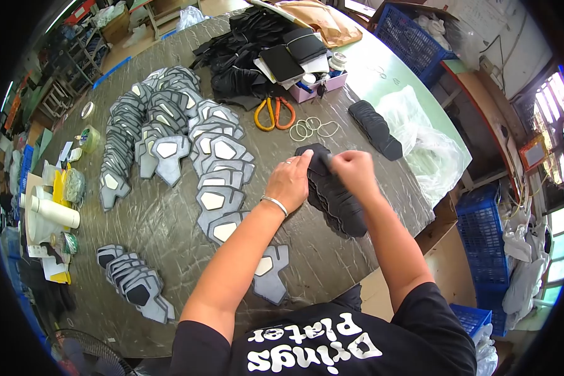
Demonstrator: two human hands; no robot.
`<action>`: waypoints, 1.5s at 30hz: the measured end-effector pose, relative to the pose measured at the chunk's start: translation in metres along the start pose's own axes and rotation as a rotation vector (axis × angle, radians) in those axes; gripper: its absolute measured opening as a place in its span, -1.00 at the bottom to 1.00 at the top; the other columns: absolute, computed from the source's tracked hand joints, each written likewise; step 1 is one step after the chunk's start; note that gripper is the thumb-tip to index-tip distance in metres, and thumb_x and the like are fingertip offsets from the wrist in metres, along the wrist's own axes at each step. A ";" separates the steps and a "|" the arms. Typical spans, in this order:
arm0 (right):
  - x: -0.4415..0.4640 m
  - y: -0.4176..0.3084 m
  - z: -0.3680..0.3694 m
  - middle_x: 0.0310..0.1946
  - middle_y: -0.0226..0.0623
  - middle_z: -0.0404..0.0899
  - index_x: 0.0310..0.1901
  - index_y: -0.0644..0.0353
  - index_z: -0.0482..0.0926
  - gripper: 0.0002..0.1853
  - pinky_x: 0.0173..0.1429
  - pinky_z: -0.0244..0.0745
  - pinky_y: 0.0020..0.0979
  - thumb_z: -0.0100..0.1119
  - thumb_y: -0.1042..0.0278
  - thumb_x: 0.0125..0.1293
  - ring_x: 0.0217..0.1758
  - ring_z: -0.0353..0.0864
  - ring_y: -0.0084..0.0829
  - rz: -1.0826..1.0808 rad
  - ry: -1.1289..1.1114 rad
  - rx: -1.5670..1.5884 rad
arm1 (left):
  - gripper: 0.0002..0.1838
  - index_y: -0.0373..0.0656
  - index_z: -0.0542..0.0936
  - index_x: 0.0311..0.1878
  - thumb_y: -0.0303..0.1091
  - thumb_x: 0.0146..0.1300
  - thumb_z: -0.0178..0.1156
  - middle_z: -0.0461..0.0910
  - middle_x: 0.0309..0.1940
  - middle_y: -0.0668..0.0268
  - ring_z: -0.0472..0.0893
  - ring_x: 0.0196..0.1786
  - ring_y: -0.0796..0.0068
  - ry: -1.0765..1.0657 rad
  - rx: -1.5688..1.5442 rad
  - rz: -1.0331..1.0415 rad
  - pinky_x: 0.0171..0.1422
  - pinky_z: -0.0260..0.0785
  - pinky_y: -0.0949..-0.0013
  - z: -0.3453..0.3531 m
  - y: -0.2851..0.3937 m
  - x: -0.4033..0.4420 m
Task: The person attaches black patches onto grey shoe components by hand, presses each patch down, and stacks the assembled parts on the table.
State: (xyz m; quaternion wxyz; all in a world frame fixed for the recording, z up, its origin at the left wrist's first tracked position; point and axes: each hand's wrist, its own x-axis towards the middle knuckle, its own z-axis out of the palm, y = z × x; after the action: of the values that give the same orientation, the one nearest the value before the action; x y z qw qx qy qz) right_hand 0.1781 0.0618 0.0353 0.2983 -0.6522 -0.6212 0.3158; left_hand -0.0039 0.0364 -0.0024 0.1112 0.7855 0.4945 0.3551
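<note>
A row of overlapping black cut pieces (339, 202) lies on the dark table before me. My left hand (289, 183), with a bracelet at the wrist, grips the left edge of the top black piece (314, 158); its fingertip presses near the far edge. My right hand (355, 173) is closed in a fist over the right side of that piece. Whatever its fingers pinch is hidden. Just beyond the hands lie several pale rubber bands (313, 128) and scissors (274, 114) with orange and yellow handles.
Long rows of grey layered pieces (222, 150) curve across the left and middle of the table. A shorter grey row (135, 283) sits near its front. Another black stack (375, 130) and a clear plastic bag (420, 144) are at right. A pink box (319, 88) stands behind.
</note>
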 end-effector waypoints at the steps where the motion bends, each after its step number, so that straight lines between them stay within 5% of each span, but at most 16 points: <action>1: 0.005 0.008 -0.008 -0.43 -0.27 0.65 -0.33 0.35 0.65 -0.79 -0.28 0.60 -0.39 0.19 0.35 0.15 -0.44 0.65 -0.44 0.113 0.012 0.333 | -0.59 -0.17 0.39 0.16 -0.57 0.21 0.05 0.64 -0.18 0.13 0.61 -0.07 0.06 -0.003 0.000 -0.017 -0.01 0.44 0.10 0.000 0.000 -0.001; 3: 0.011 0.022 -0.023 -0.37 -0.27 0.66 -0.23 0.39 0.61 -0.76 -0.25 0.60 -0.40 0.20 0.34 0.23 -0.38 0.65 -0.46 0.249 0.033 0.762 | -0.59 -0.17 0.39 0.16 -0.57 0.21 0.06 0.64 -0.19 0.13 0.61 -0.09 0.05 -0.014 0.003 -0.027 -0.03 0.44 0.10 0.001 0.000 0.000; 11: -0.006 0.040 -0.039 -0.39 -0.40 0.66 -0.23 0.29 0.66 -0.84 -0.28 0.56 -0.52 0.22 0.37 0.32 -0.40 0.61 -0.59 0.088 0.470 1.115 | -0.60 -0.15 0.44 0.13 -0.49 0.19 0.11 0.63 -0.21 0.14 0.60 -0.05 0.06 -0.054 0.062 -0.014 0.01 0.41 0.10 0.005 0.003 -0.003; 13: -0.008 0.032 -0.047 -0.40 -0.41 0.65 -0.22 0.30 0.67 -0.83 -0.29 0.54 -0.54 0.23 0.36 0.31 -0.41 0.59 -0.62 0.052 0.401 0.911 | -0.64 -0.14 0.50 0.08 -0.46 0.18 0.14 0.61 -0.10 0.15 0.57 0.04 0.10 -0.034 0.081 -0.075 0.08 0.38 0.13 -0.001 0.016 0.001; 17: -0.013 0.043 -0.047 -0.40 -0.41 0.64 -0.20 0.33 0.68 -0.80 -0.31 0.51 -0.57 0.22 0.35 0.33 -0.41 0.57 -0.66 -0.018 0.290 0.652 | -0.68 -0.14 0.56 0.02 -0.42 0.16 0.20 0.57 0.04 0.19 0.55 0.13 0.18 0.070 -0.037 0.145 0.17 0.37 0.16 -0.004 0.042 0.007; 26: 0.003 0.017 -0.025 -0.40 -0.41 0.63 -0.22 0.34 0.66 -0.78 -0.20 0.53 -0.53 0.20 0.33 0.33 -0.38 0.57 -0.62 -0.033 0.011 0.760 | -0.78 -0.23 0.60 -0.16 -0.34 0.17 0.24 0.63 -0.12 0.16 0.60 0.00 0.16 -0.115 0.027 0.149 0.14 0.39 0.19 0.000 0.057 0.020; 28: 0.013 0.027 -0.013 -0.43 -0.42 0.62 -0.24 0.34 0.66 -0.79 -0.27 0.51 -0.54 0.23 0.33 0.30 -0.42 0.54 -0.64 -0.100 0.056 0.544 | -0.78 -0.24 0.60 -0.17 -0.34 0.16 0.24 0.63 -0.14 0.14 0.60 -0.03 0.15 -0.121 0.043 0.123 0.10 0.42 0.18 0.012 0.045 0.012; 33: 0.045 0.036 -0.059 -0.51 -0.39 0.59 -0.33 0.24 0.60 -0.87 -0.31 0.56 -0.45 0.18 0.37 0.34 -0.46 0.59 -0.52 0.042 0.563 1.278 | -0.80 -0.26 0.61 -0.18 -0.37 0.16 0.22 0.62 -0.17 0.12 0.60 -0.04 0.06 -0.138 -0.015 0.119 0.11 0.42 0.18 0.019 0.038 0.016; 36: 0.023 0.030 -0.092 -0.27 -0.25 0.68 -0.19 0.33 0.66 -0.85 -0.22 0.59 -0.46 0.16 0.44 0.35 -0.28 0.64 -0.52 -0.141 0.548 0.721 | -0.81 -0.26 0.63 -0.20 -0.42 0.11 0.25 0.61 -0.16 0.11 0.59 -0.07 0.01 0.036 -0.101 0.135 0.12 0.42 0.17 0.017 0.038 0.018; 37: 0.007 0.025 -0.097 -0.27 -0.24 0.68 -0.21 0.33 0.67 -0.87 -0.23 0.58 -0.46 0.19 0.47 0.31 -0.29 0.64 -0.49 -0.289 0.587 0.496 | -0.82 -0.26 0.64 -0.22 -0.42 0.11 0.31 0.60 -0.16 0.16 0.61 -0.11 0.13 0.158 -0.079 0.151 0.04 0.45 0.22 0.013 0.044 0.021; 41: -0.056 0.017 -0.086 -0.28 -0.22 0.68 -0.28 0.29 0.67 -0.87 -0.29 0.55 -0.45 0.33 0.55 0.09 -0.34 0.65 -0.40 -0.811 0.603 -0.175 | -0.71 -0.23 0.64 -0.15 -0.20 0.24 0.37 0.63 -0.29 0.38 0.61 -0.27 0.59 0.066 -0.798 -0.434 -0.24 0.46 0.53 0.002 0.091 0.011; 45: -0.087 0.014 -0.067 -0.25 -0.28 0.67 -0.31 0.24 0.66 -0.81 -0.30 0.54 -0.42 0.37 0.59 -0.03 -0.36 0.65 -0.34 -1.034 0.530 -0.301 | -0.78 -0.19 0.64 -0.18 -0.22 0.29 0.32 0.66 -0.33 0.36 0.65 -0.28 0.55 -0.051 -1.358 -0.795 -0.25 0.51 0.52 -0.006 0.119 0.004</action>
State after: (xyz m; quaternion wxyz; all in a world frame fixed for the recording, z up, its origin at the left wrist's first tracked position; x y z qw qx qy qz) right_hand 0.2366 -0.0252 0.0695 0.4626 -0.3570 -0.8002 -0.1351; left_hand 0.0759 -0.0186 0.0666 0.6968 0.3178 0.4105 0.4949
